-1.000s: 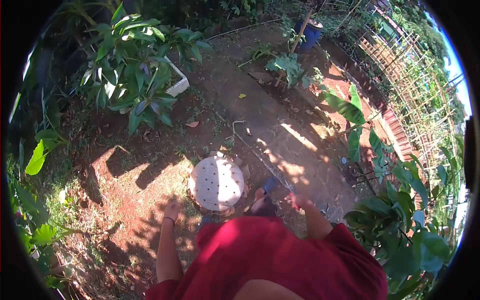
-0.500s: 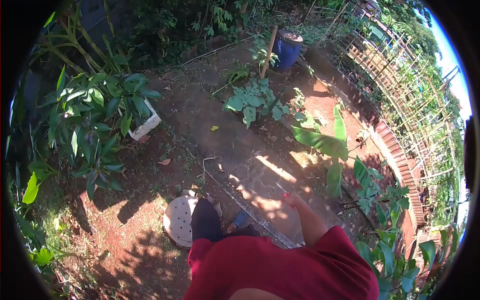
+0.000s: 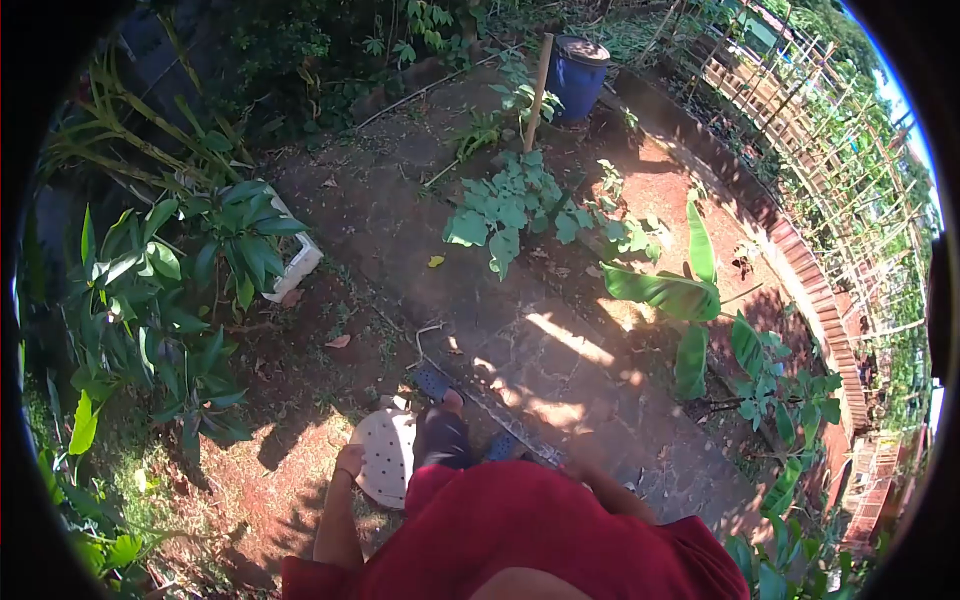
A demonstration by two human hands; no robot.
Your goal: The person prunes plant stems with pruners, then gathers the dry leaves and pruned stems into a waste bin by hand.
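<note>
At the lower middle lies a round, pale board with several small holes (image 3: 385, 462), partly hidden by my leg and red shirt. My left hand (image 3: 350, 459) is at its left rim, fingers closed against the edge. My right hand (image 3: 578, 472) is by the right side of my shirt, low over the paved path; cloth and shade hide most of its fingers, and I cannot tell what is in it.
A concrete path (image 3: 510, 330) runs diagonally ahead, with a thin kerb beside it. A leafy green plant (image 3: 510, 205), a wooden stake (image 3: 538, 95) and a blue barrel (image 3: 577, 80) stand farther off. Dense shrubs (image 3: 160, 290) and a white planter box (image 3: 295, 268) are at left.
My left hand has come into view at the board's rim. My right hand, which held a red-handled cutting tool out over the path, has drawn in toward my body; the tool no longer shows.
</note>
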